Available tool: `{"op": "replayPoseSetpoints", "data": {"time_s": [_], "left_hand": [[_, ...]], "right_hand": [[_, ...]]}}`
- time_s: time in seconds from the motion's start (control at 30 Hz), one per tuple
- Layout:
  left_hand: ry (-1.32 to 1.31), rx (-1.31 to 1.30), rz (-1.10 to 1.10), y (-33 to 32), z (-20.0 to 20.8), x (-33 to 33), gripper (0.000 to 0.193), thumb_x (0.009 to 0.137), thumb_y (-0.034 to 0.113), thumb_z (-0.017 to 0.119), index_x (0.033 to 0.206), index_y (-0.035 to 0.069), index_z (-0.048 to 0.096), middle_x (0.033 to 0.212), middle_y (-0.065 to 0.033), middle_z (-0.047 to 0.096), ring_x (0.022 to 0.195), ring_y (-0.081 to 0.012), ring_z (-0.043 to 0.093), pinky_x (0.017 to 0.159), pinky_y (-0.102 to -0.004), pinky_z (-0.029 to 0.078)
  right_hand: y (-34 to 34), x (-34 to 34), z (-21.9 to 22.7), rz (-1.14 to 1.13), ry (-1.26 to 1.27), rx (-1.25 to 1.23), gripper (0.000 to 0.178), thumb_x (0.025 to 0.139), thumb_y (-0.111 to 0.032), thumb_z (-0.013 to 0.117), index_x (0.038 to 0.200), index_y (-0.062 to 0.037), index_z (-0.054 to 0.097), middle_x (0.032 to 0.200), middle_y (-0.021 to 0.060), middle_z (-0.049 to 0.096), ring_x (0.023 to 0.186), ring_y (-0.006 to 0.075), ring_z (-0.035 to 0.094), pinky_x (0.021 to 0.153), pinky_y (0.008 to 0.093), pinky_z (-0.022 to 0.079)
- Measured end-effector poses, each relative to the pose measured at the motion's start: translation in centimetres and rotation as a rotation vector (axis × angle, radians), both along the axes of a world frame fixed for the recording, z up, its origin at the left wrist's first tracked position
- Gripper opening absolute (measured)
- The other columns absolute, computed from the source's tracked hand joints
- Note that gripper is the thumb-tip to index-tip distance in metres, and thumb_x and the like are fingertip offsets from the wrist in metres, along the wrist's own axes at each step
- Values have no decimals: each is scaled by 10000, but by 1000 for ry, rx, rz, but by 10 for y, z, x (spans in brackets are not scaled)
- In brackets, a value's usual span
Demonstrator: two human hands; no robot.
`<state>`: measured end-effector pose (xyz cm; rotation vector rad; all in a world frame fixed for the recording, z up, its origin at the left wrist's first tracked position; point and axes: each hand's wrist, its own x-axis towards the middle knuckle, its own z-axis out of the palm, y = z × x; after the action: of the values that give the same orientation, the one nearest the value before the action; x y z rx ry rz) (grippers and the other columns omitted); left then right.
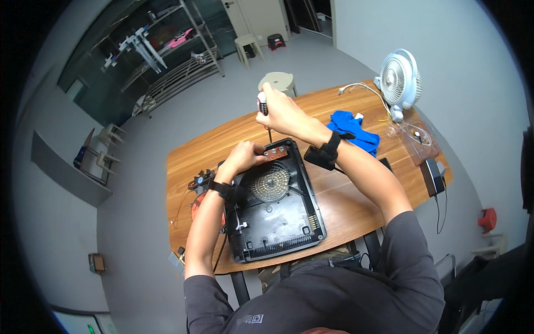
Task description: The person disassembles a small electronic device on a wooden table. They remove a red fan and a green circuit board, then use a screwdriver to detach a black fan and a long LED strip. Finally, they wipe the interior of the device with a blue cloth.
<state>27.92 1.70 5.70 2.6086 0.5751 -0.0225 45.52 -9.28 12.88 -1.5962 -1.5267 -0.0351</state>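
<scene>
A black plastic housing [283, 214], like the bottom shell of an induction cooker, lies open on the table before me, with a round grille in its far half. An orange-brown circuit board [276, 153] sits along its far end. My right hand [285, 114] is closed round the handle of a screwdriver [263, 104], held upright with its shaft pointing down at the housing's far edge, by the board. My left hand [243, 157] has its fingers closed at the board's left end; the fingertips are partly hidden. The screwdriver tip's exact contact is too small to tell.
Left of the housing lie a small black fan [201, 180] with wires and an orange round part [200, 209], partly behind my left forearm. A blue cloth [356, 132], a white desk fan [397, 82] and a black power adapter [432, 177] are on the wooden table's [353, 200] right side.
</scene>
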Motion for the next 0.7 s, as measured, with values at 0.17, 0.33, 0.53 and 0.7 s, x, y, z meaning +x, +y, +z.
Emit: {"op": "replayPoseSetpoints", "data": {"time_s": [0.17,0.33,0.53,0.7], "left_hand": [[-306,-140,70,6,-7,-19,289,858,118,769,1103,-29,720,1018,-189,763,917,-277,748,817,-384,572],[-372,-113,192,4,2,-42,201,864,102,753,1022,-21,734,930,-177,762,871,-270,749,793,-384,574],[-451,-121,248,14,-6,-70,165,867,102,744,983,-16,739,878,-174,757,828,-266,746,767,-375,571],[-410,-116,281,18,-9,-87,161,888,109,722,981,-22,736,842,-133,757,812,-197,735,751,-352,561]], "right_hand": [[13,-22,8,66,15,-21,436,812,-124,708,1119,28,438,955,284,634,902,479,655,781,519,538],[25,-42,15,117,63,-71,454,815,-129,717,1132,47,444,936,276,644,875,445,680,766,484,554],[36,-68,21,140,5,-46,476,820,-139,724,1156,77,464,888,225,671,822,360,705,746,426,567],[43,-82,23,195,20,-42,474,829,-128,721,1151,95,454,853,244,667,807,376,711,728,439,570]]}}
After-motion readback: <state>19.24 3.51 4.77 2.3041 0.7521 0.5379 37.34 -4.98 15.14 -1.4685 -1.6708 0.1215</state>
